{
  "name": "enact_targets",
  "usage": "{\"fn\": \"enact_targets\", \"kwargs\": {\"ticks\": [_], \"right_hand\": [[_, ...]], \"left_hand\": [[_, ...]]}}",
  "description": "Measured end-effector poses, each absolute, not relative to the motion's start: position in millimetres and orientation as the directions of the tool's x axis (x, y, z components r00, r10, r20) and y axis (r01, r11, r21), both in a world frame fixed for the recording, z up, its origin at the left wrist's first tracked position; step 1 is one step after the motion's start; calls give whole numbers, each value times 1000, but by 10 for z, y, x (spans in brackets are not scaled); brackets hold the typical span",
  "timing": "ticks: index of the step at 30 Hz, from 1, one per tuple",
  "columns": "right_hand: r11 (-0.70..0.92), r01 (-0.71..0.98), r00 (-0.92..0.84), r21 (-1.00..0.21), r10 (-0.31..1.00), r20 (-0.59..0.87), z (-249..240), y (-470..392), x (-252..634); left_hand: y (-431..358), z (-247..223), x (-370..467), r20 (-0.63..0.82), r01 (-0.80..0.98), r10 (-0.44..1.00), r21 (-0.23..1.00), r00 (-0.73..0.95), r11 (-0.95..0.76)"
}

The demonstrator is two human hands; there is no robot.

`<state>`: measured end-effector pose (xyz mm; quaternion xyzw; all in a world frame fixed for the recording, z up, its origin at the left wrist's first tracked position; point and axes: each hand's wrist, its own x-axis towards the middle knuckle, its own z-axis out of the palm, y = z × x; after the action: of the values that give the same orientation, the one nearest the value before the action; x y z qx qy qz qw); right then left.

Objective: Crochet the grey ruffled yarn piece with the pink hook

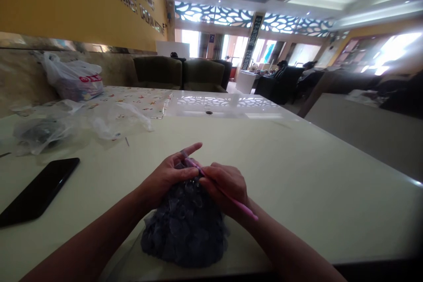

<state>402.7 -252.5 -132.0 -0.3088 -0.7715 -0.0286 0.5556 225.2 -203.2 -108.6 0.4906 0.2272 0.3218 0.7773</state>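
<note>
A dark blue-grey ruffled piece [185,229] with shiny bits lies at the table's near edge, its narrow top raised between both hands. My left hand [173,169] pinches that top between thumb and fingers, the index finger stretched out with grey yarn looped round it. In my right hand [226,185] is a pink crochet hook [243,208], its handle pointing down to the right. The hook's tip meets the work beside my left thumb; the exact stitch is too small to make out.
On the pale table [297,176], a black phone [39,189] lies at left. Behind it are a clear plastic bag [46,132] with dark contents, a crumpled bag [115,121] and a full white bag [74,77]. Dark armchairs [201,75] stand beyond; people sit farther back.
</note>
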Motion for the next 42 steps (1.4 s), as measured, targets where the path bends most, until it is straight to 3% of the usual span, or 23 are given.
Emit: {"fn": "enact_targets", "kwargs": {"ticks": [3, 10, 14, 23, 31, 36, 39, 42], "right_hand": [[817, 507, -207, -276, 426, 881, -1327, -2499, 4049], [816, 358, -257, -454, 554, 792, -1180, -2580, 4117], [811, 343, -274, -474, 569, 775, -1144, -2606, 4122], [789, 506, -172, -347, 487, 856, -1264, -2561, 4035], [804, 524, -331, -281, 496, 803, -1266, -2480, 4113], [586, 810, -329, 3, 450, 830, -1320, -2493, 4064], [535, 841, -320, 85, 363, 875, -1353, -2544, 4031], [656, 750, -320, 82, 252, 913, -1331, -2580, 4035]], "left_hand": [[-2060, -1062, 2265, -47, -264, 751, 920, 659, 290], [-2058, -1023, 2275, -48, -384, 781, 851, 623, 358], [-2045, -1040, 2269, -28, -354, 813, 891, 581, 284], [-2031, -1076, 2263, 54, -339, 775, 917, 629, 211], [-2123, -1075, 2280, -81, -211, 706, 925, 704, 317], [-2196, -1090, 2353, -53, -149, 879, 979, 475, 139], [-2193, -1094, 2372, -129, -186, 828, 945, 545, 269], [-2138, -1058, 2323, -165, -227, 674, 862, 720, 454]]}}
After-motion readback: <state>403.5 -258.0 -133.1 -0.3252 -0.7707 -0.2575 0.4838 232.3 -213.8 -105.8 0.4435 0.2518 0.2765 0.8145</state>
